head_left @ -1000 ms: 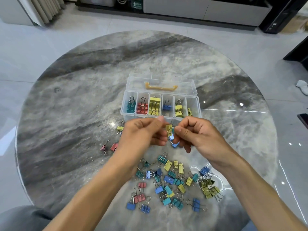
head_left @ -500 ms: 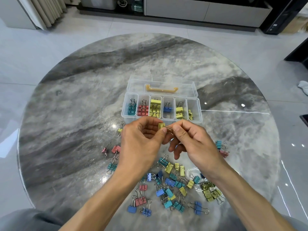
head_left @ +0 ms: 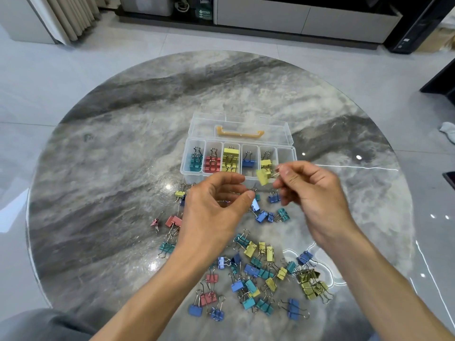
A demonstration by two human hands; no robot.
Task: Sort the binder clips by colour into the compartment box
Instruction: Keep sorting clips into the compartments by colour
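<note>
Both forearms are stretched forward from the bottom edge, bare, angled in toward each other. The left hand (head_left: 216,207) is held palm-inward with the fingers loosely curled, thumb tip brought near the index finger; whether anything is pinched there can't really be made out. The right hand (head_left: 312,193) is raised a bit higher, a yellow clip (head_left: 262,177) pinched by its wire handle between thumb and index finger.
</note>
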